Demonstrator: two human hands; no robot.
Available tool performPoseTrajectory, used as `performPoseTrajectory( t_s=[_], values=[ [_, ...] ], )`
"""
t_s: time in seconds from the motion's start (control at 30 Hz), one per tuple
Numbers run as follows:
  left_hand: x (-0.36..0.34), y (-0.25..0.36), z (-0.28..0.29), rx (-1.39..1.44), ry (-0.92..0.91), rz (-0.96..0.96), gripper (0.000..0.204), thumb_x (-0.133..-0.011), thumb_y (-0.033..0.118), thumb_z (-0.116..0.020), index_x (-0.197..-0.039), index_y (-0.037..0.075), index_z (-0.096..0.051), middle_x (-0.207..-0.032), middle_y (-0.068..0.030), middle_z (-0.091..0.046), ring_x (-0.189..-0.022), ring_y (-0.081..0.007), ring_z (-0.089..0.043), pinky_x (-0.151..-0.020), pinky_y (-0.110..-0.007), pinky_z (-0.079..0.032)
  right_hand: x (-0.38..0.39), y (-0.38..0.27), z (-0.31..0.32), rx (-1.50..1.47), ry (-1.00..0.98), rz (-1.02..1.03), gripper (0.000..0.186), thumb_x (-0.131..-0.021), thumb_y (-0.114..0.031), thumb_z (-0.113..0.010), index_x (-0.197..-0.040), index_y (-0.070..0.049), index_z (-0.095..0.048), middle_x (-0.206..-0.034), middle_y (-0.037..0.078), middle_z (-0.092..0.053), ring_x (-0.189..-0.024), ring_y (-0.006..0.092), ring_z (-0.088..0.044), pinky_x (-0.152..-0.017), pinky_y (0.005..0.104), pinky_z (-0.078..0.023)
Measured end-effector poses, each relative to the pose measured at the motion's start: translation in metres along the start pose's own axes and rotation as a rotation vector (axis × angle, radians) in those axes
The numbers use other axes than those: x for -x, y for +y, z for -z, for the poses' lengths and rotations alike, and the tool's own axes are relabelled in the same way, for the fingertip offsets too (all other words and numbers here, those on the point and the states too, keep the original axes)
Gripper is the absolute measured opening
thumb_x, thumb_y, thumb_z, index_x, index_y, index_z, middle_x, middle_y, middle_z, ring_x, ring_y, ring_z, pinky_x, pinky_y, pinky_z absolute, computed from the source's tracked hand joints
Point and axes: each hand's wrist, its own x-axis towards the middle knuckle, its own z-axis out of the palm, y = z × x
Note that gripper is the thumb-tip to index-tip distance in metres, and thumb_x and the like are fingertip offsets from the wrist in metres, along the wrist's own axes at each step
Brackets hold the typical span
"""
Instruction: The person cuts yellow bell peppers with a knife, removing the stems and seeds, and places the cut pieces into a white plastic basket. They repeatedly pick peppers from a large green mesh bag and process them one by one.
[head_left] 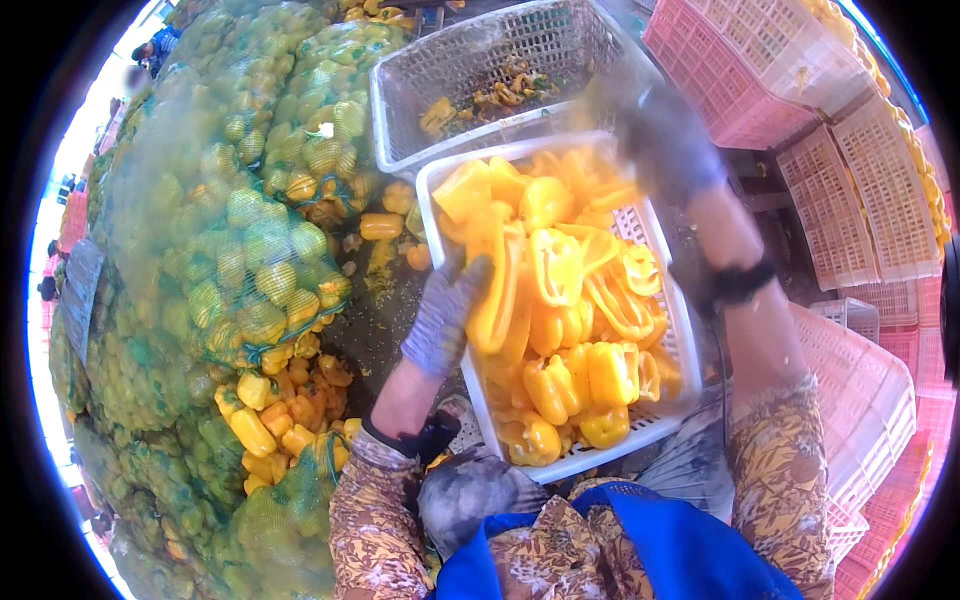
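My left hand (445,310), in a lavender glove, grips a long cut yellow pepper (496,300) at the left side of a white plastic crate (583,467). The crate is heaped with yellow peppers (555,270), many cut open. My right hand (670,145), also gloved, is smeared by motion beyond the crate's upper right corner, beside a grey crate (420,92) that holds some pepper scraps (500,100). A yellowish blur shows at its fingers; what it holds, if anything, I cannot make out.
Green mesh sacks of peppers (180,200) are piled along the left, with loose peppers (265,420) spilling near them. Stacked pink and white crates (830,200) line the right. Small figures of other people (150,50) show at the far left edge.
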Motion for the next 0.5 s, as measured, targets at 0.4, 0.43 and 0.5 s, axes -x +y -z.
performPoseTrajectory(
  t_s=[0.4, 0.43, 0.5],
  values=[
    [-0.034, 0.028, 0.028, -0.511, 0.23, -0.463, 0.032, -0.088, 0.009, -0.058, -0.119, 0.003, -0.059, -0.104, -0.0064, -0.066, -0.092, -0.0126, -0.062, -0.082, -0.024, -0.05, 0.015, 0.079, 0.034, 0.603, -0.115, 0.197, 0.033, -0.079, -0.02, -0.069, -0.109, -0.008, -0.065, -0.09, 0.011, -0.067, -0.079, 0.0232, -0.067, -0.07, 0.0333, -0.053],
    [-0.028, 0.013, 0.055, -0.563, 0.301, -0.445, 0.03, -0.089, 0.008, -0.056, -0.119, 0.004, -0.059, -0.104, -0.0066, -0.066, -0.095, -0.0127, -0.062, -0.083, -0.024, -0.05, 0.015, 0.099, 0.041, 0.777, -0.148, 0.254, 0.033, -0.078, -0.018, -0.067, -0.11, -0.009, -0.065, -0.097, 0.012, -0.067, -0.086, 0.0265, -0.066, -0.076, 0.0361, -0.052],
    [-0.004, -0.02, 0.11, -0.635, 0.4, -0.328, 0.03, -0.091, 0.005, -0.053, -0.12, 0.002, -0.059, -0.106, -0.0068, -0.066, -0.098, -0.0122, -0.061, -0.084, -0.025, -0.05, 0.02, 0.122, 0.048, 1.04, -0.214, 0.271, 0.033, -0.078, -0.017, -0.063, -0.111, -0.011, -0.065, -0.108, 0.014, -0.065, -0.095, 0.0316, -0.065, -0.082, 0.0403, -0.052]
  ],
)
